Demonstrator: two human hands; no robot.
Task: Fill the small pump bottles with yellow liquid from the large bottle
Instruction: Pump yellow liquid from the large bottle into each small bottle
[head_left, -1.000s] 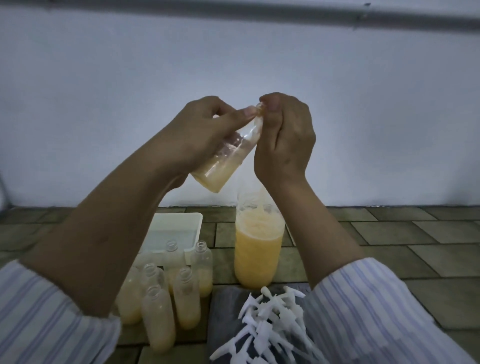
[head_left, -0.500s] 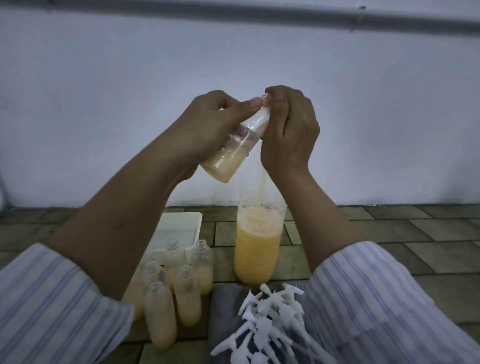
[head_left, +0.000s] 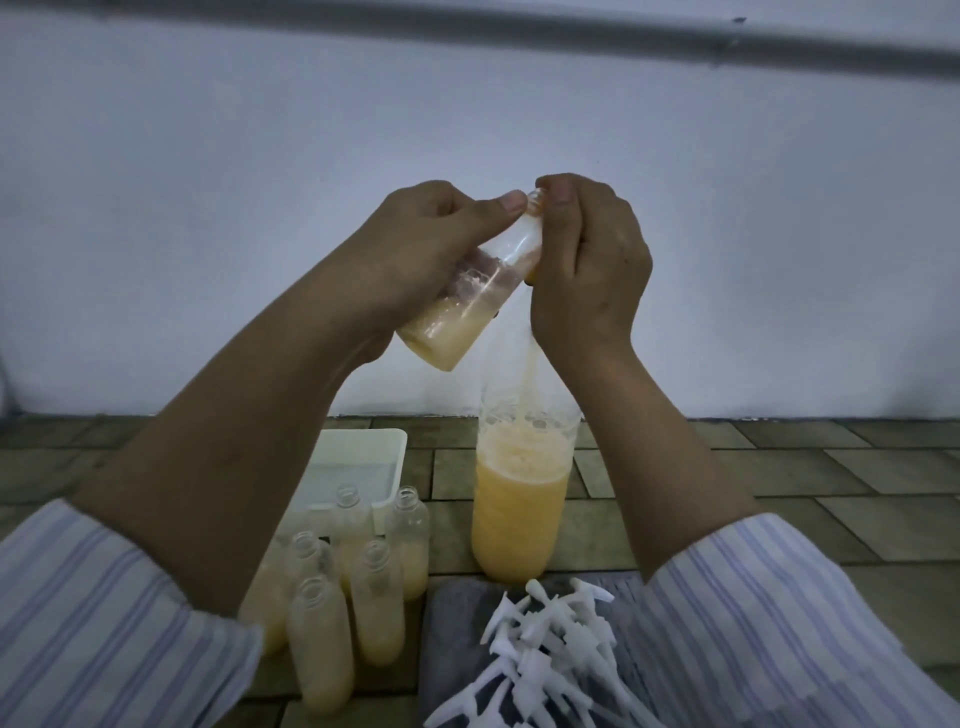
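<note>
My left hand (head_left: 415, 260) is wrapped round the small clear plastic bottle (head_left: 467, 306), thumb laid along its shoulder; bottle is roughly a third full of yellow liquid, held up in front of the wall. Long axis tilted, base at 7 o'clock, neck at 1 o'clock. Right hand (head_left: 592, 265) sits at 3 o'clock of the neck, touching it, fingers (head_left: 558, 195) curled tight and pinching at the mouth; what they pinch I can't tell, a pale hose seems to drop from the fist. Tall clear large bottle of yellow liquid (head_left: 519, 499) stands on the tiled floor at 6 o'clock, straight under the right hand. Open filled small bottles (head_left: 363, 592) clustered at 7 o'clock, beside a white plastic tray (head_left: 358, 457); white pump heads (head_left: 550, 660) heaped on a grey cloth (head_left: 452, 623) at 5 o'clock. My read: filling in progress, so the neck has to stay lined up with the right fingers, the nearer hand
</note>
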